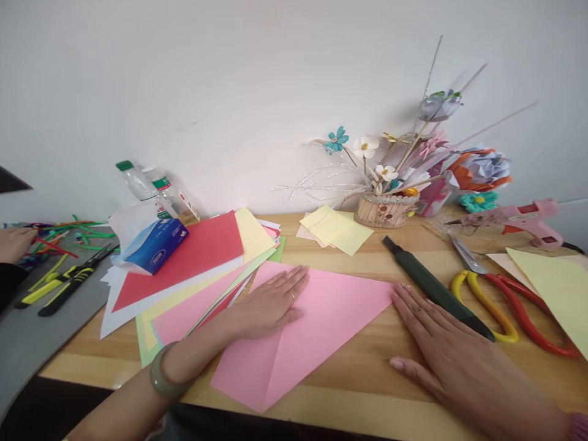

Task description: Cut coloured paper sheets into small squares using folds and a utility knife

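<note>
A pink sheet of paper [321, 324] lies on the wooden table, with one crease running down its lower left part and a pointed corner at the right. My left hand [275, 300], with a ring and a bangle on the wrist, rests flat on the sheet's upper left. At the right corner, the fingertips of my right hand [450, 349] touch the paper, its fingers stretched and the thumb apart. Just beyond my right hand lie a dark green tool with a flat tip [436, 288] and scissors [491, 288] with yellow and red handles.
Coloured paper sheets [193, 257] with a blue tissue pack [156, 245] on top lie left. Behind are yellow papers [337, 228], a flower basket [386, 210] and a pink glue gun [519, 220]. Far left, another person's hand [16, 245] is near pliers [68, 282].
</note>
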The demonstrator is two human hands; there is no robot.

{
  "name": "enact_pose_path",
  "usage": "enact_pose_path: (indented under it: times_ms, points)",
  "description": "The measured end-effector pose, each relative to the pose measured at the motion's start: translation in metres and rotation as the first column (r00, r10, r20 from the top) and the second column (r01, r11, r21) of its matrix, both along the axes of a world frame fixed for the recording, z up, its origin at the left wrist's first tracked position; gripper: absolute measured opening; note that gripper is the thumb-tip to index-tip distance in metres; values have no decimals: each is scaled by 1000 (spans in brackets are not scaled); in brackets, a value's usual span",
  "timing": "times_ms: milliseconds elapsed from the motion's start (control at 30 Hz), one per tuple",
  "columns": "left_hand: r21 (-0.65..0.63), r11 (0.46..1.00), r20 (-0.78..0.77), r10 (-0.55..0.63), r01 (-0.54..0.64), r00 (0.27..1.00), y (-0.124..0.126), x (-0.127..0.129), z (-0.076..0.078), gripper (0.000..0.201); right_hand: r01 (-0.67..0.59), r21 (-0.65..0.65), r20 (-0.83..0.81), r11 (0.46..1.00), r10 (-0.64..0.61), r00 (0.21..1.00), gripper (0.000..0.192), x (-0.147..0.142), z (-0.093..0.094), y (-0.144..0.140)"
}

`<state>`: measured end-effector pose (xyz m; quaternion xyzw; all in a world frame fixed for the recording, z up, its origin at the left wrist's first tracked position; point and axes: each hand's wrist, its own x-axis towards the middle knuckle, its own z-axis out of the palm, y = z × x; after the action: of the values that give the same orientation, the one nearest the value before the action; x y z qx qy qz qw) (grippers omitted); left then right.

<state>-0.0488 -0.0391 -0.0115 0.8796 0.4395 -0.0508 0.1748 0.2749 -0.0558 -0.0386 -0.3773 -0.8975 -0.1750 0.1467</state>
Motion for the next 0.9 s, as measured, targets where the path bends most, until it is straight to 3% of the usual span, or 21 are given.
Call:
enact_pose_path:
  times_ms: [300, 400, 467, 533, 633, 800, 900]
  points:
    - [34, 999, 0, -13, 13, 1000, 0, 0, -3, 61, 17, 136, 20, 991, -20, 1000, 95, -4, 4, 5]
    - [49, 999, 1, -18, 18, 1000, 0, -1, -5, 62, -86, 110, 20, 990, 84, 996, 95, -24, 13, -10]
    - [57, 998, 2, -19, 19, 1000, -1, -1, -6, 62, -241, -42, 53, 970, 243, 969, 89, -43, 19, -20]
    - [67, 998, -1, -15, 15, 1000, -1, -1, -7, 61, -336, -232, 62, 913, 358, 932, 88, -58, 22, -25]
    - [80, 997, -19, -9, 11, 1000, -1, -1, -7, 60, -307, -358, 28, 882, 339, 940, 87, -58, 18, -21]
    - [108, 994, -13, -29, 30, 999, -1, -2, -8, 60, -177, -98, -5, 979, 177, 984, 96, -16, 6, -3]
    - [144, 989, -1, -42, 42, 999, -1, -3, -10, 60, -93, 56, 24, 994, 92, 995, 100, -2, 4, 3]
